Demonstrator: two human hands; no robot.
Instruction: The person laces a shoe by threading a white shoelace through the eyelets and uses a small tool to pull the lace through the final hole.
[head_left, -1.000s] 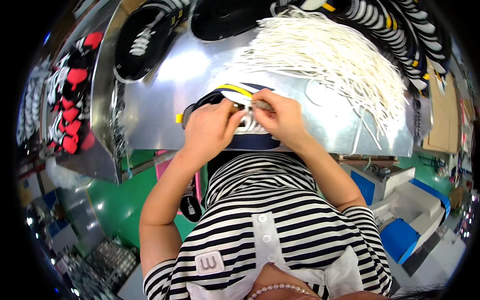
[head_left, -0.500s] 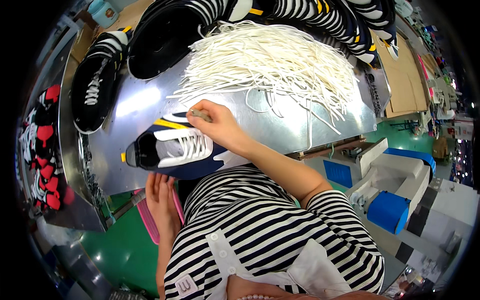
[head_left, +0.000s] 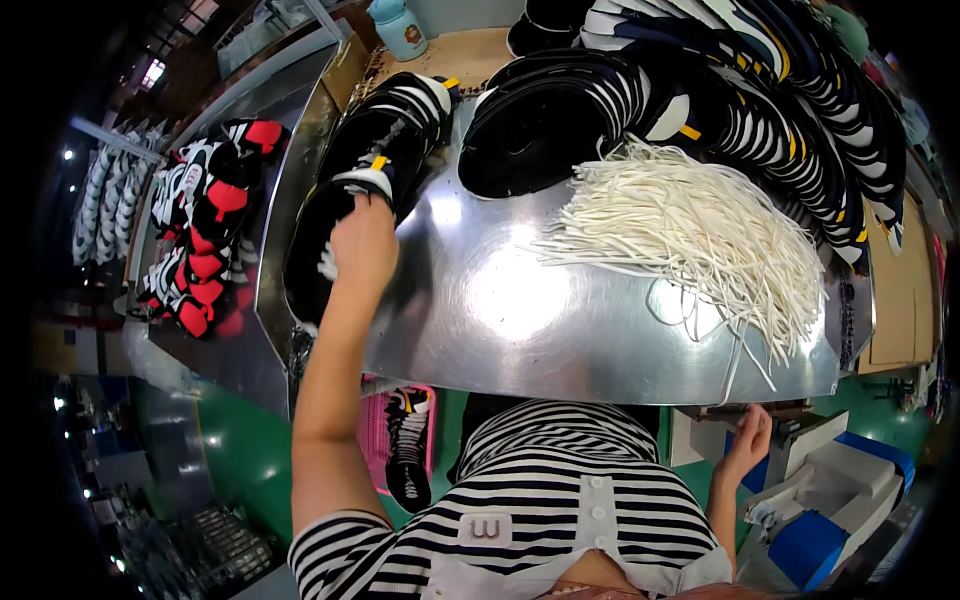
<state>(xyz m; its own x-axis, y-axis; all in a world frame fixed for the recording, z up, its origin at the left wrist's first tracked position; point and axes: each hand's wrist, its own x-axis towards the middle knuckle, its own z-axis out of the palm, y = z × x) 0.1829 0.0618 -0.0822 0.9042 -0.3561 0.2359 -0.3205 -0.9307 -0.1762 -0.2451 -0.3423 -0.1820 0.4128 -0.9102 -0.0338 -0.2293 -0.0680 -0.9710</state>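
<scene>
My left hand [head_left: 365, 240] reaches to the far left of the metal table [head_left: 440, 330], closed on the pale end of a shoe upper [head_left: 365, 182] with a yellow tab. It lies over the row of black, laced shoe uppers [head_left: 420, 105] there; my hand and wrist cover part of it. My right hand [head_left: 748, 440] is low by the table's front edge at the right, fingers curled; what they hold, if anything, is hidden. The nearest thing to it is a loose end from the heap of white laces [head_left: 690, 230].
Stacked dark shoe uppers [head_left: 550, 130] line the back of the table. Red, white and black shoe parts [head_left: 215, 200] hang beyond its left side. A pink basket [head_left: 375, 440] with a shoe upper stands below the front edge. A blue-and-grey machine [head_left: 840, 500] is at right.
The navy shoe upper that lay before me is gone from there; my left hand has moved up to the left-hand row with an upper. My right hand has drawn back to the right.
</scene>
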